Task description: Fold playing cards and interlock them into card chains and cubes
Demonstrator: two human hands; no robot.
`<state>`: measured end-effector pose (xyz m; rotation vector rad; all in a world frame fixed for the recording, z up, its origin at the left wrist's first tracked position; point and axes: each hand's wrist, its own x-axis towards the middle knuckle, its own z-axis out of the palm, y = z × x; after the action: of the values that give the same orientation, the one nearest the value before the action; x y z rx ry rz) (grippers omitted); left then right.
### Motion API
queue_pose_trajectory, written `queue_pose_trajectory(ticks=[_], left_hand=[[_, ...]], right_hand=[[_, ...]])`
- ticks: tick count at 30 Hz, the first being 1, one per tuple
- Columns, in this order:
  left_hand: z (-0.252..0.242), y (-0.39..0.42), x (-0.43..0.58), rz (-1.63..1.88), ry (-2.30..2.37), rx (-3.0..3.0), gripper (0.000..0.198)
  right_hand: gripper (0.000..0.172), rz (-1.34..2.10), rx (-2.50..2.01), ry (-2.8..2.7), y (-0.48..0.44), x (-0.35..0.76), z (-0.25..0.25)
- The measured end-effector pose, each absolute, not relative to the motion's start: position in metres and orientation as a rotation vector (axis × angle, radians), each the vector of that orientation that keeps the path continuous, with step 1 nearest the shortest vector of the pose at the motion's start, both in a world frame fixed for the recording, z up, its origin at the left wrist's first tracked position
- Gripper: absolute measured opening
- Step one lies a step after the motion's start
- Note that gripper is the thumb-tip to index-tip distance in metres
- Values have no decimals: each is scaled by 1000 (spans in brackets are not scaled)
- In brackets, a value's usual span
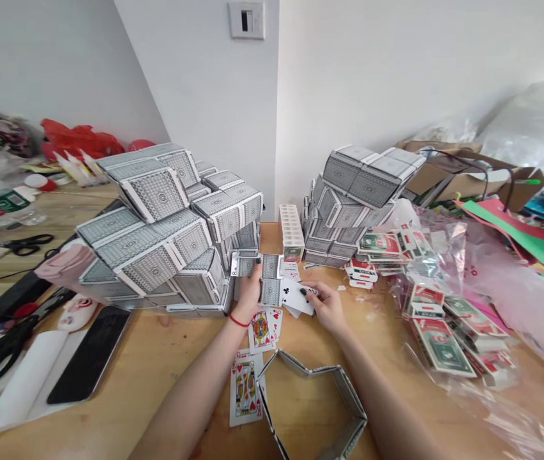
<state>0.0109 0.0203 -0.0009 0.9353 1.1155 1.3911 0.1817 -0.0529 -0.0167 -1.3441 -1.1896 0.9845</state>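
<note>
As a wooden table [195, 358] bears stacks of card blocks [152, 265], the left hand [251, 291] grips patterned cards [271, 291] in front, thumb on top, while the right hand [328, 308] pinches face-up cards [292, 295] alongside; probably light, bendable and slick, they are best taken by the edges.

Left hand [251, 291] partly hidden behind cards [271, 292]
</note>
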Motion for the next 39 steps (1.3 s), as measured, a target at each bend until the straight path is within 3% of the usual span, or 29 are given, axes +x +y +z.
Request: queue_pose_trajectory(ticks=[17,39], left_hand=[[5,16,11,1366,1095,948,30],[-7,17,18,1314,1140,991,35]], right_hand=[[34,1205,-1296,-1195,-56,184,-5],[32,1058,-1357,-1191,-55,167,-12]])
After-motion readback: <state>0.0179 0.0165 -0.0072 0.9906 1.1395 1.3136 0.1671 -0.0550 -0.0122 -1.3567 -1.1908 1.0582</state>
